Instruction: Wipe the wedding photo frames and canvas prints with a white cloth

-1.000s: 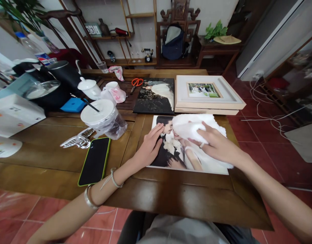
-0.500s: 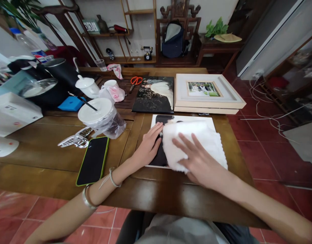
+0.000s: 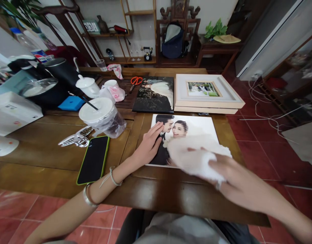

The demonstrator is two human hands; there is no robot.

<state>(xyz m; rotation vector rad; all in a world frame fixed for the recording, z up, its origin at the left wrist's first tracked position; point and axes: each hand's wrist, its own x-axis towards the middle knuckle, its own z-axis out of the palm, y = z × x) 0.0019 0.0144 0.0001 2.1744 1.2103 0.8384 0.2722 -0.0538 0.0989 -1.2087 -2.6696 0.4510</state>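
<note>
A photo panel [image 3: 201, 127] showing two people lies flat on the wooden table in front of me. My left hand [image 3: 151, 140] rests on its left side, fingers stretched out and lying flat. At the panel's lower right, my right hand [image 3: 222, 169] grips a white cloth [image 3: 194, 156], which is bunched and lifted at its near edge. The cloth and the hand are somewhat blurred, and they cover the panel's lower right part. Behind the panel lie a dark photo panel [image 3: 156, 96] with a white dress on it and stacked pale picture frames [image 3: 209, 106].
Left of the panel are a phone [image 3: 93, 161], a clear hair clip [image 3: 76, 137] and a lidded cup [image 3: 105, 117] with a straw. Red-handled scissors [image 3: 136, 81] lie farther back. A white teapot [image 3: 87, 86], a blue block [image 3: 71, 103] and a tissue box [image 3: 16, 113] stand at left.
My right hand has gone from lying spread on the flat cloth to gripping it, shifting right and nearer to me. The pictured faces are now uncovered. My left hand stays put.
</note>
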